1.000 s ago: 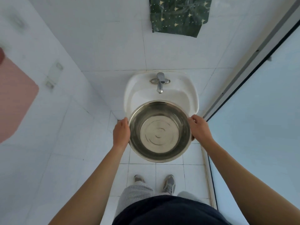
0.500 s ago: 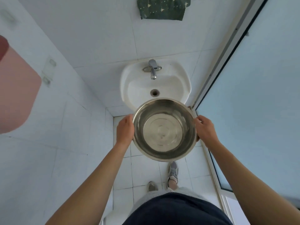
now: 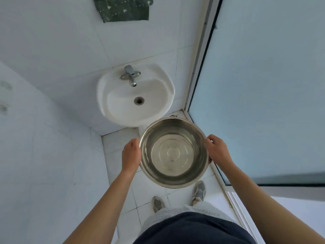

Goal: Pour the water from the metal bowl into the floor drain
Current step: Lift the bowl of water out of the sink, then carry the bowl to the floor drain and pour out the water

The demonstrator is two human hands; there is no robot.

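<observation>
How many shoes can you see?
2: the left shoe on the floor, and the right shoe further forward, near the metal bowl's rim.

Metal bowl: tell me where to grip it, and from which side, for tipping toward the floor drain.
Grip the metal bowl by its rim at opposite sides, coming in from left and right, as the left hand and right hand do now. It is wide, round and handleless, held level, so side grips probably let its far edge tip toward the floor drain beyond.

white tiled floor [image 3: 114,155], left grey shoe [image 3: 157,203] and right grey shoe [image 3: 199,191] standing on it, floor drain [image 3: 173,115] in far corner, mostly hidden
</observation>
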